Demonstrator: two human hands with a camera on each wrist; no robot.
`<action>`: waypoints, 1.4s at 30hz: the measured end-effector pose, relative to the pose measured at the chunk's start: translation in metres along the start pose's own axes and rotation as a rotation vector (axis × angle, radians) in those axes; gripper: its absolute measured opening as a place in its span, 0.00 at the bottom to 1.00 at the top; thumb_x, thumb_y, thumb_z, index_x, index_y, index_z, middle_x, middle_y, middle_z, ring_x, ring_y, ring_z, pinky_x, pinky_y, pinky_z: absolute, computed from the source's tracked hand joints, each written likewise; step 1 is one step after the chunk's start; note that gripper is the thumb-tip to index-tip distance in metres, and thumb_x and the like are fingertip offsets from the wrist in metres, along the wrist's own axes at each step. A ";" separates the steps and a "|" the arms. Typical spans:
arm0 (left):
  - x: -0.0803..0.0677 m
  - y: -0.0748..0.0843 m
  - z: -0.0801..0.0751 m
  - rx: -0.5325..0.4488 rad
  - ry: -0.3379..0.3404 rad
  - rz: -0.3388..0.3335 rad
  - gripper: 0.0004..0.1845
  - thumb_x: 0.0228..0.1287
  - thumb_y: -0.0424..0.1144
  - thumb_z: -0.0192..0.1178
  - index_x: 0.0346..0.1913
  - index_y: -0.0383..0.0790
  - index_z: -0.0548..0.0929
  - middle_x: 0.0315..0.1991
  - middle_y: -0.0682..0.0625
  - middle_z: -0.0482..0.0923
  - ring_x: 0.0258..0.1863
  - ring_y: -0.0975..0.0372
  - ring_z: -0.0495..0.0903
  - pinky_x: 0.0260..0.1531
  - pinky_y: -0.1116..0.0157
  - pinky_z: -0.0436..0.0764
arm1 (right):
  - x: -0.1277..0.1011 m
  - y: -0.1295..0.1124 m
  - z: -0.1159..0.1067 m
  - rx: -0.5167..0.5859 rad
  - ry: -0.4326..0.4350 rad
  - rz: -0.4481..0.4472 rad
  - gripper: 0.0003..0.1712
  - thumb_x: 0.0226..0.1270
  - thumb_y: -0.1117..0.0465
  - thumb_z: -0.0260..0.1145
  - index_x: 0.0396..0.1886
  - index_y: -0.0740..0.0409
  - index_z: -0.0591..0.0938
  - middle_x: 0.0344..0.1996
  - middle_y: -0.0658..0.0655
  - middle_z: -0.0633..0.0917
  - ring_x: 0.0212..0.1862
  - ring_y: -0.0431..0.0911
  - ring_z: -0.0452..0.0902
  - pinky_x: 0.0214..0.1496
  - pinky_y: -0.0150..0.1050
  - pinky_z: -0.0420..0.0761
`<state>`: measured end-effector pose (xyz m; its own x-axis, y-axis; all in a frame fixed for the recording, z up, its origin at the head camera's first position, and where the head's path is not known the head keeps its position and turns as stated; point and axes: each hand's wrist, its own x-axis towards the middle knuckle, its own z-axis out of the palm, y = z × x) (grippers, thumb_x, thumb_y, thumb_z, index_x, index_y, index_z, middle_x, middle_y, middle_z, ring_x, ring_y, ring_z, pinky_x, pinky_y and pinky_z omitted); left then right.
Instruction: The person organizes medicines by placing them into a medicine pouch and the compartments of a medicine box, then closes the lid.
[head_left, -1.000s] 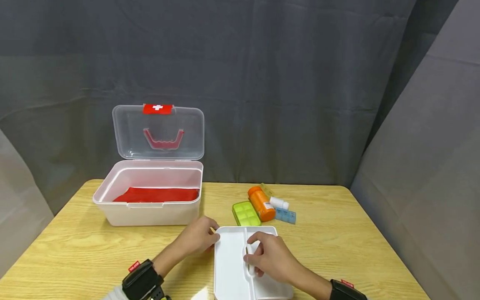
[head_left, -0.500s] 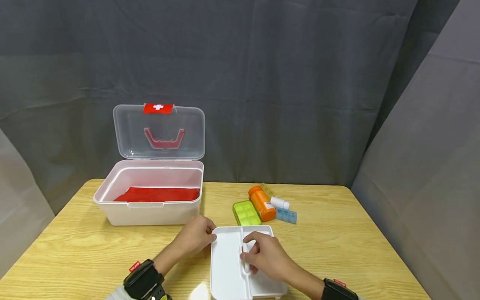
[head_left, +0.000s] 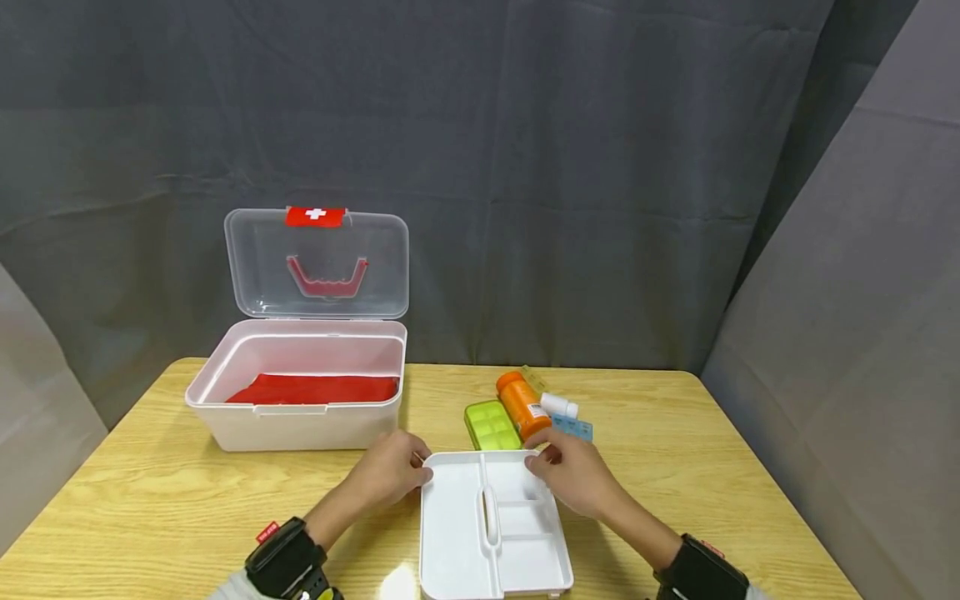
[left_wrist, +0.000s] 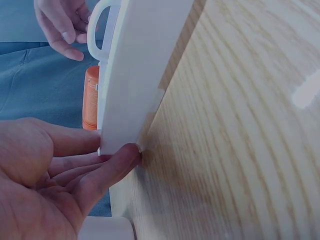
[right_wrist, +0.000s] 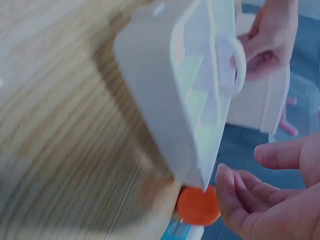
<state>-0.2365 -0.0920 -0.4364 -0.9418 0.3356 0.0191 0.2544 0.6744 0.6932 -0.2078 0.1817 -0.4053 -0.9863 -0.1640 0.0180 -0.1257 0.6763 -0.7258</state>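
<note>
A white divided tray (head_left: 452, 533) with a raised middle handle (head_left: 491, 517) lies on the wooden table in the head view. My left hand (head_left: 387, 469) pinches its far left corner; in the left wrist view the thumb (left_wrist: 120, 162) is low on the corner and the fingers are at the upper edge. My right hand (head_left: 576, 475) is by the far right corner. In the right wrist view its thumb and fingers (right_wrist: 227, 192) are parted and hold nothing, with the tray's corner (right_wrist: 192, 175) just beyond the fingertips.
A first-aid box (head_left: 300, 429) stands back left, lid (head_left: 318, 267) raised, a red sheet (head_left: 318, 389) inside. Behind the tray lie a green pill box (head_left: 491, 427), an orange pill bottle (head_left: 517, 400), a small white bottle (head_left: 558, 406), a blue pill organizer (head_left: 573, 427) and something yellowish (head_left: 534, 380).
My right hand has let go of the tray's handle and moved to the far right corner. Earlier the tray slid slightly left. My left hand stays at its corner.
</note>
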 end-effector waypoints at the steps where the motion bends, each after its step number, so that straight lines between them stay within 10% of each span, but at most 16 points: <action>1: 0.000 0.000 0.000 -0.002 -0.002 -0.003 0.08 0.58 0.28 0.69 0.40 0.29 0.88 0.31 0.45 0.86 0.28 0.60 0.81 0.28 0.65 0.82 | 0.001 0.003 -0.002 -0.015 0.011 0.013 0.14 0.69 0.61 0.67 0.51 0.60 0.83 0.32 0.53 0.84 0.34 0.43 0.79 0.32 0.37 0.78; 10: 0.001 0.000 0.001 0.001 -0.009 -0.008 0.06 0.58 0.29 0.69 0.39 0.30 0.88 0.31 0.46 0.86 0.29 0.60 0.81 0.28 0.66 0.82 | 0.005 0.031 0.005 -0.016 -0.066 0.048 0.26 0.63 0.66 0.70 0.62 0.64 0.78 0.44 0.60 0.86 0.42 0.49 0.83 0.33 0.39 0.82; 25: 0.007 0.000 -0.004 0.083 -0.038 0.034 0.05 0.56 0.30 0.72 0.35 0.33 0.87 0.27 0.49 0.83 0.25 0.61 0.76 0.27 0.65 0.78 | 0.009 0.039 0.009 0.104 -0.098 0.118 0.27 0.62 0.68 0.72 0.61 0.63 0.78 0.37 0.59 0.86 0.33 0.46 0.82 0.31 0.44 0.84; 36: 0.047 0.036 -0.011 0.299 -0.145 -0.027 0.20 0.62 0.43 0.69 0.50 0.30 0.85 0.48 0.39 0.85 0.49 0.47 0.83 0.54 0.50 0.81 | 0.007 0.038 0.010 0.122 -0.113 0.094 0.27 0.63 0.68 0.71 0.62 0.64 0.76 0.33 0.58 0.83 0.27 0.46 0.78 0.26 0.39 0.79; 42: 0.072 0.054 0.000 0.332 -0.126 -0.081 0.14 0.62 0.43 0.69 0.42 0.35 0.83 0.34 0.46 0.82 0.35 0.53 0.79 0.41 0.56 0.81 | 0.008 0.039 0.010 0.124 -0.107 0.113 0.27 0.62 0.69 0.71 0.62 0.63 0.77 0.33 0.58 0.82 0.27 0.46 0.77 0.25 0.40 0.78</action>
<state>-0.2907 -0.0317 -0.3974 -0.9327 0.3368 -0.1293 0.2572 0.8721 0.4163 -0.2191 0.1997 -0.4400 -0.9755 -0.1719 -0.1372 0.0061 0.6026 -0.7980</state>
